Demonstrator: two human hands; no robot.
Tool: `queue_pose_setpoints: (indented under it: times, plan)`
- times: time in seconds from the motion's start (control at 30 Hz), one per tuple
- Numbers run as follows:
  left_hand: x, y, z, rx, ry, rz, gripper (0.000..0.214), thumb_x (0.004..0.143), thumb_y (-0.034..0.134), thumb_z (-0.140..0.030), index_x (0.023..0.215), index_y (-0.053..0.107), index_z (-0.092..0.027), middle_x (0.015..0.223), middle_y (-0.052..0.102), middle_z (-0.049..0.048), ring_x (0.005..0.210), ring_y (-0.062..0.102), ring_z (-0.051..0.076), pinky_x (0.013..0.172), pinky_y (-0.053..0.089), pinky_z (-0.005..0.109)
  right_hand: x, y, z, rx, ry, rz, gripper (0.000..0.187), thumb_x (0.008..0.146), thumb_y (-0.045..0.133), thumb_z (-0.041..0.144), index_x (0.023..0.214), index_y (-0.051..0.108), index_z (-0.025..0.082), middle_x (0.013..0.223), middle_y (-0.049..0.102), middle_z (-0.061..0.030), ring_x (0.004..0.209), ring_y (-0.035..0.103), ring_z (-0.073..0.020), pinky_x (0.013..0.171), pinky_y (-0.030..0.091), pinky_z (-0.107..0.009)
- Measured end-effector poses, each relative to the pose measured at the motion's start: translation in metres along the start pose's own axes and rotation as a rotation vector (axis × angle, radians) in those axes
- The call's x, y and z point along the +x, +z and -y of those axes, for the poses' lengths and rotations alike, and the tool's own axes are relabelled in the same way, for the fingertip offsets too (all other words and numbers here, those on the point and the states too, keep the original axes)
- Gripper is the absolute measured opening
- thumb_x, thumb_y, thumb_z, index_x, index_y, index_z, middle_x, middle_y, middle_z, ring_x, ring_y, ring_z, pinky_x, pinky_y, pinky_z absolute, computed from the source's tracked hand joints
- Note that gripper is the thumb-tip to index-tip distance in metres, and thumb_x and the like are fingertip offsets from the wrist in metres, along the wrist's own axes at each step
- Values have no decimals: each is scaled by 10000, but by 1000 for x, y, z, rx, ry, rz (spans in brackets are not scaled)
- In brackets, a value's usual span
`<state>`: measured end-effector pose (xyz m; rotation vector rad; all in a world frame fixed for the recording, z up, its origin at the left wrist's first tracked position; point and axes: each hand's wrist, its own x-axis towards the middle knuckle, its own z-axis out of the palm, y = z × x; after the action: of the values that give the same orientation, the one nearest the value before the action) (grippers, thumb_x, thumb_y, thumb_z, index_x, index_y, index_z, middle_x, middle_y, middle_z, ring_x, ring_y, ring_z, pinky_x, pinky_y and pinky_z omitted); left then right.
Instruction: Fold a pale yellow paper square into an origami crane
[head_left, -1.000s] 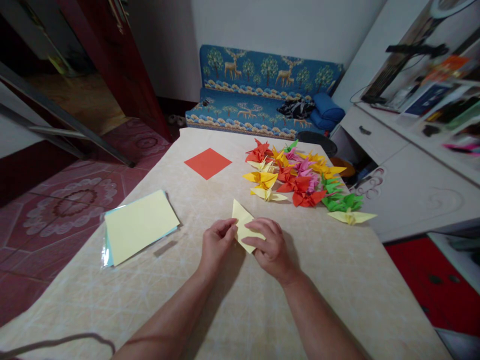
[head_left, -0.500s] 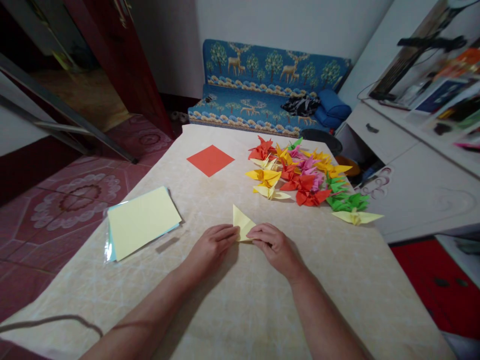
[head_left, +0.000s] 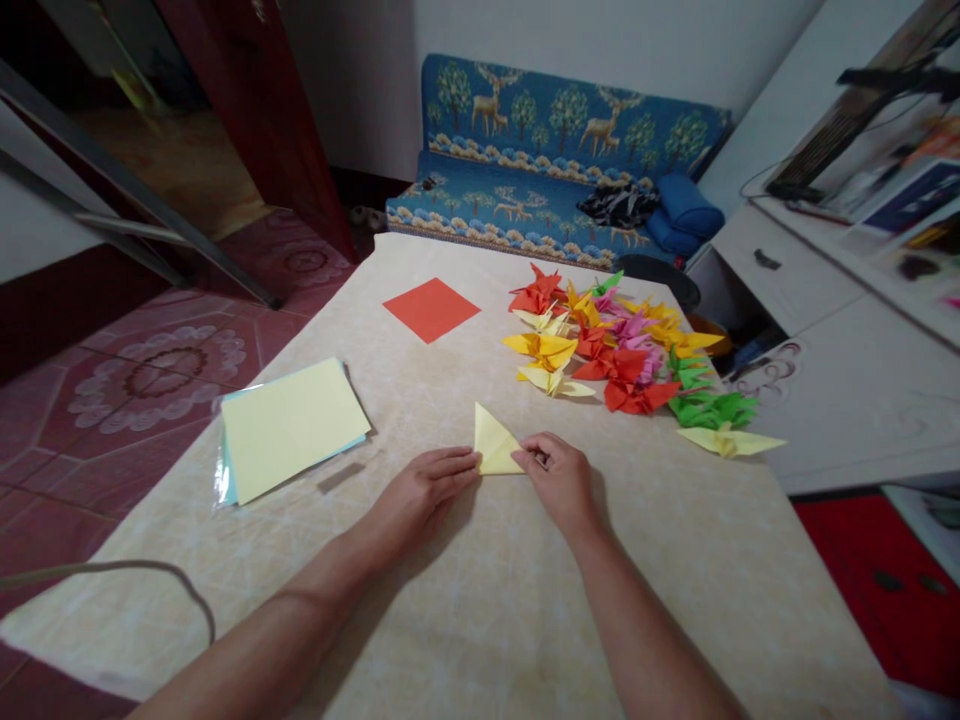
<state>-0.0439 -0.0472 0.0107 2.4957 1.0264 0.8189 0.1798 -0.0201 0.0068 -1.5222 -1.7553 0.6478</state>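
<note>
Mid-frame, my right hand [head_left: 559,482] pinches a pale-yellow folded-paper triangle [head_left: 495,446], likely light, best edge-held. My left hand's [head_left: 429,488] fingers lie together, grip unclear.

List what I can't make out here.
Head view:
Folded yellow paper: right corner hidden by the right hand, lower left by the left hand.
Blue sheet: mostly covered by the yellow sheet.
Cable: cut off by the left edge.
Cabinet-top items: blurred, cut off by the right edge.
</note>
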Motion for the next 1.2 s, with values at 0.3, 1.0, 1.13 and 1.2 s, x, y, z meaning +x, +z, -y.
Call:
queue_pose_setpoints:
  times: [0.3, 1.0, 1.13, 1.2]
  plan:
    - [-2, 0, 1, 17, -15, 9, 375, 888, 425, -102, 1233, 554, -175, 1254, 597, 94, 1179, 525, 205, 968, 475, 397, -1, 2, 10, -140, 97, -47, 84, 753, 641, 252, 831, 611, 244, 688, 641, 36, 605, 581, -121, 557, 417, -205]
    - [-1, 7, -8, 166, -20, 14, 397, 867, 472, -112, 1248, 547, -192, 1255, 589, 96, 1155, 529, 231, 961, 470, 418, -3, 4, 5, -231, -122, -21, 122, 849, 564, 233, 907, 668, 263, 910, 672, -1, 810, 620, -155, 729, 465, -252]
    - [-1, 9, -8, 177, -8, 2, 396, 862, 480, -112, 1244, 551, -187, 1236, 600, 103, 1144, 536, 235, 950, 478, 429, -3, 3, 6, -218, -123, -23, 127, 844, 566, 232, 906, 674, 257, 910, 675, -7, 812, 621, -154, 734, 466, -254]
    - [-1, 9, -8, 181, -6, -6, 392, 862, 477, -110, 1239, 556, -185, 1230, 603, 104, 1146, 535, 237, 947, 480, 433, -2, 2, 7, -208, -119, -18, 131, 835, 572, 224, 908, 676, 253, 910, 678, -9, 812, 622, -154, 725, 466, -252]
